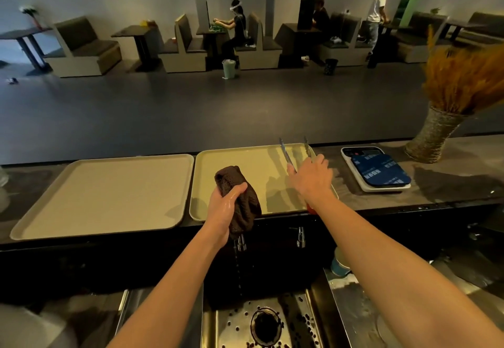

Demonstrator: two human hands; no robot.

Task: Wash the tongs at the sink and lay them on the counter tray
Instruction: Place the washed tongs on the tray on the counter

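Metal tongs [285, 154] with two arms spread apart point away from me over the far right corner of the right-hand beige tray [245, 162]. My right hand [311, 177] grips them near the hinge end, above the tray's right side. A red bit shows under my right wrist. My left hand [226, 206] holds a dark brown cloth [240, 200] bunched up over the tray's near edge, above the sink [272, 320]. Water drips from the cloth towards the drain.
A second beige tray [103, 192] lies on the counter to the left. A white scale with a blue top [377, 169] and a woven vase of dried grass [436, 135] stand to the right. Two taps [300, 236] sit under the counter edge. A cup [339, 263] is beside the sink.
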